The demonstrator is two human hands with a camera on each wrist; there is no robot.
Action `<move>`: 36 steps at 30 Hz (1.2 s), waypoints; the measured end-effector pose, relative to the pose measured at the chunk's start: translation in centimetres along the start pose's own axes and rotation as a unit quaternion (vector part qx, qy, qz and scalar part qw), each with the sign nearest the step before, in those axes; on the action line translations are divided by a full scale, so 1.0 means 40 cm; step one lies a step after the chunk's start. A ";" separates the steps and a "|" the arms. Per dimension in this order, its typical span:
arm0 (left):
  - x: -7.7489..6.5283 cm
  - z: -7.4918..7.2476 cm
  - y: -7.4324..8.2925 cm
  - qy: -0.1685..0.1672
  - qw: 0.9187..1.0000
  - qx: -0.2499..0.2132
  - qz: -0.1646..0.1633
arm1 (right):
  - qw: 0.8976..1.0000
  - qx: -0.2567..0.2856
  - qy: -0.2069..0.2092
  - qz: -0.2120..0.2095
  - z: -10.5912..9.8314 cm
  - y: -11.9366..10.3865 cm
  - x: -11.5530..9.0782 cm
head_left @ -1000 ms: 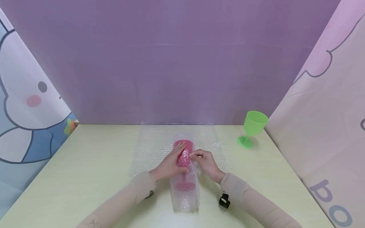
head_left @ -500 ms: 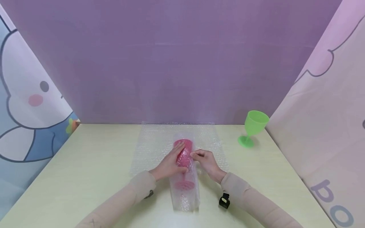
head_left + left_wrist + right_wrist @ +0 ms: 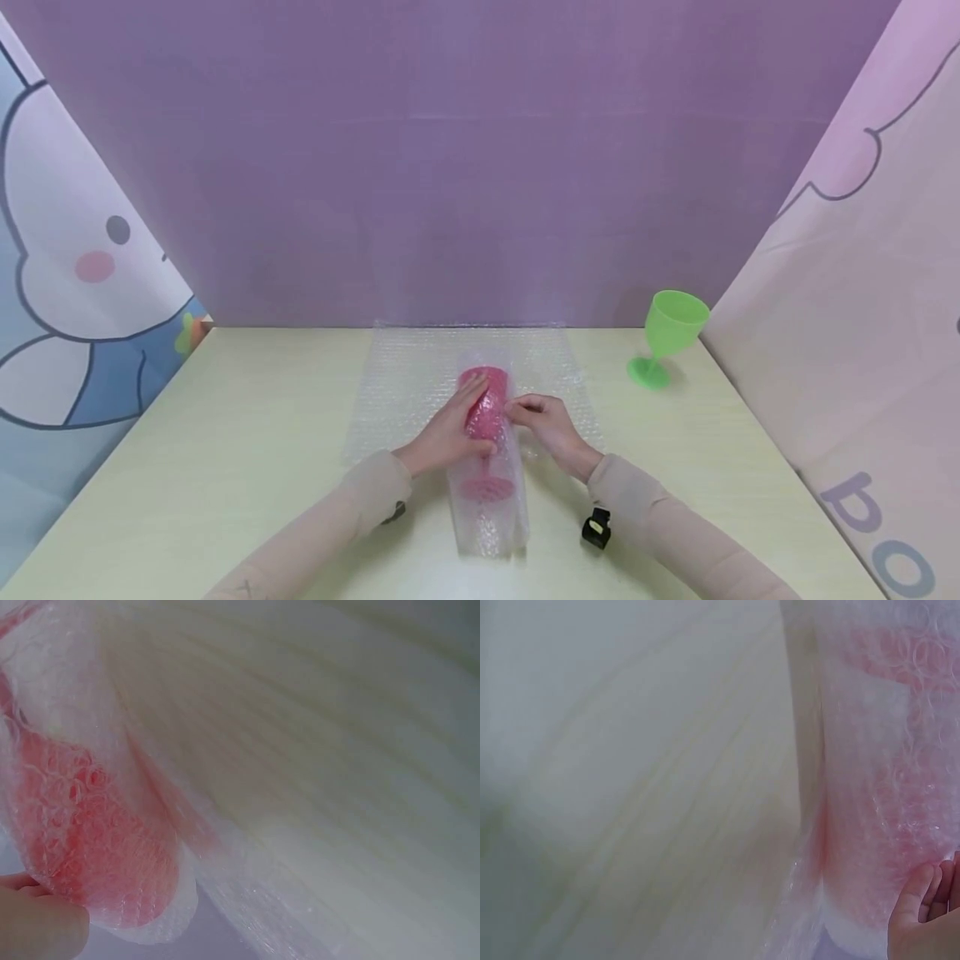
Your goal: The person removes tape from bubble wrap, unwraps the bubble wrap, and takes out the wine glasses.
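Observation:
A pink goblet [image 3: 487, 423] lies on its side inside clear bubble wrap [image 3: 489, 533], its bowl toward the back and its foot toward me. My left hand [image 3: 444, 429] rests on the wrapped goblet from the left, fingers extended over the bowl and thumb spread near the stem. On the other side my right hand [image 3: 551, 429] pinches the wrap's edge beside the bowl between thumb and fingers. Red shows through the bubbles of the wrapped goblet [image 3: 90, 832] in the left wrist view. The right wrist view has curled right-hand fingers [image 3: 922, 904] against the wrap.
Behind the goblet, a wide flat part of the sheet [image 3: 412, 367] spreads to the table's back edge. A green goblet [image 3: 673, 325] stands upright at the back right of the pale table [image 3: 247, 433]. A purple backdrop [image 3: 480, 167] rises behind, with printed cloths at both sides.
My right hand has shifted very slightly to the right, still pinching the wrap. The left hand stays on the goblet, and the camera view has drifted a little.

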State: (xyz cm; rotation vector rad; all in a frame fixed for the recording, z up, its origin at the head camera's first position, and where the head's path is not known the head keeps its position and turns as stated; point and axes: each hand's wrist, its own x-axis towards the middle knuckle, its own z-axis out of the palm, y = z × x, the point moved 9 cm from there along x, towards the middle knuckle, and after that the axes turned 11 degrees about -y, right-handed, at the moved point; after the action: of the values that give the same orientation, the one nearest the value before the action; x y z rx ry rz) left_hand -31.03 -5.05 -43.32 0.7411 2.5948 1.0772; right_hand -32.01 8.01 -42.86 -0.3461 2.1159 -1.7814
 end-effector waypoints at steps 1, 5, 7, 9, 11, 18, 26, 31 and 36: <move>0.000 0.000 0.000 0.000 1.000 0.000 0.000 | 1.000 -0.002 0.002 -0.002 -0.002 0.009 0.006; 0.000 -0.001 0.002 0.002 1.000 0.001 0.003 | 1.000 -0.006 0.014 -0.006 -0.007 0.035 0.023; -0.001 -0.001 0.004 0.003 1.000 -0.001 0.006 | 1.000 -0.004 0.015 -0.005 -0.007 0.037 0.024; -0.003 -0.001 0.005 0.005 1.000 -0.003 0.011 | 1.000 -0.002 0.018 -0.005 -0.008 0.038 0.022; -0.004 -0.002 0.003 0.006 1.000 -0.003 0.011 | 1.000 0.004 0.019 -0.008 -0.009 0.040 0.021; -0.005 -0.003 0.001 0.009 1.000 0.002 0.004 | 0.999 0.041 0.019 0.001 -0.018 0.047 0.016; -0.002 -0.003 0.000 0.010 1.000 0.005 0.002 | 0.998 0.066 0.023 0.005 -0.041 0.055 0.006; -0.003 -0.004 0.001 0.012 1.000 0.009 0.004 | 0.997 0.077 0.025 0.010 -0.058 0.066 0.000; -0.005 -0.005 0.005 0.012 1.000 0.009 0.006 | 0.993 0.105 0.038 0.025 -0.078 0.083 -0.013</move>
State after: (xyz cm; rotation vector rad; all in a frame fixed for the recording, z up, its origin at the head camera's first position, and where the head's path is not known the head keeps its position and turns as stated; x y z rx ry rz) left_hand -30.88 -5.16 -43.05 0.7541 2.6256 1.0742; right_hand -32.70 11.62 -45.61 -0.1714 1.9440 -1.9930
